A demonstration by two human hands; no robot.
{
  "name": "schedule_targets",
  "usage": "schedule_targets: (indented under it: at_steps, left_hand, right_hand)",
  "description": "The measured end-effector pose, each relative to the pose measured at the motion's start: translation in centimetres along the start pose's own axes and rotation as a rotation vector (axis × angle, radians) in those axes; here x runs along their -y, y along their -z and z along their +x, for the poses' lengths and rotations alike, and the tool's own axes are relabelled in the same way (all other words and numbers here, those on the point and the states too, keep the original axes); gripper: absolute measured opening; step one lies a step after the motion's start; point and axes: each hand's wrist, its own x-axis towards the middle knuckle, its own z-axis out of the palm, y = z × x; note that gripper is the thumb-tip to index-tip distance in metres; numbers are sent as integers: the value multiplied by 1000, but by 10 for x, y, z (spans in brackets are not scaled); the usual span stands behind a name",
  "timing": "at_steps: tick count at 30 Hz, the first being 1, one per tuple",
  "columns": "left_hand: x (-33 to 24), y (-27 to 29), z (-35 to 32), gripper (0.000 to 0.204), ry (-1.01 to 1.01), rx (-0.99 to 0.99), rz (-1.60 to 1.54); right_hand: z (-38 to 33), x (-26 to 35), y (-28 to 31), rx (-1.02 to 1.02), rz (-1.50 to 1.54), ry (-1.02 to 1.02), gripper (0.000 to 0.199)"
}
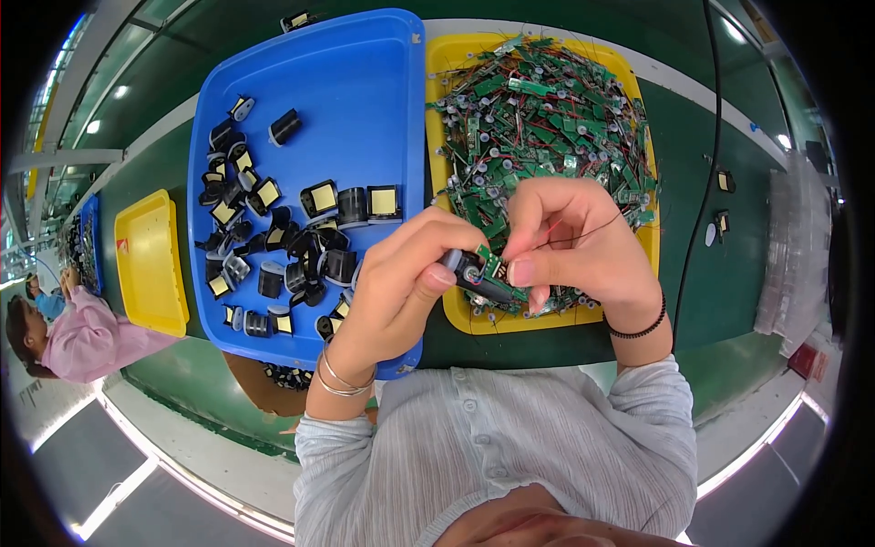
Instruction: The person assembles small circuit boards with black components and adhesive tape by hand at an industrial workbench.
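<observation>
My left hand (pixel 394 278) is closed around a black plastic housing (pixel 489 289), which sticks out past the fingertips toward the right. A small green circuit board (pixel 493 265) lies at the top of that housing, partly hidden by fingers. My right hand (pixel 583 239) pinches at the board's right side with thumb and fingertips. Thin red and dark wires (pixel 551 230) run out between the right fingers. Whether the board sits inside the housing or only rests against it, I cannot tell. Both hands are over the near edge of a yellow tray (pixel 460 319).
Tangled green circuit boards (pixel 547 118) with wires fill the yellow tray. A blue tray (pixel 346 100) at left holds several black housings (pixel 339 266) with pale yellow pads. Farther left are another yellow tray (pixel 146 260) and a person in pink (pixel 100 337). A black cable (pixel 716 118) hangs at right.
</observation>
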Motion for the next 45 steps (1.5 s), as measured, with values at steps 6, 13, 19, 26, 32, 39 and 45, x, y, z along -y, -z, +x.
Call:
schedule_targets:
  at_steps: [6,13,19,26,32,39,45]
  left_hand:
    - [1,-2,2,36,10,-42,-34]
    - [1,-4,2,33,-55,-82,43]
    - [3,-6,3,29,-122,-159,132]
    - [3,-7,5,24,-206,-162,276]
    - [12,-4,6,23,-258,-124,207]
    - [4,-12,7,41,2,-97,-257]
    - [10,-9,0,38,-97,-193,88]
  right_hand:
    - [-1,2,-1,10,-6,-49,15]
    - [0,0,-7,-41,-49,-70,20]
    - [0,-4,-7,-93,-100,0,21]
    - [0,-6,-5,-70,-156,-21,16]
    - [-2,-7,-6,-97,-625,232,12]
    - [-8,-11,-21,-325,-1124,575,12]
    - [-10,-6,-19,-245,-1004,487,11]
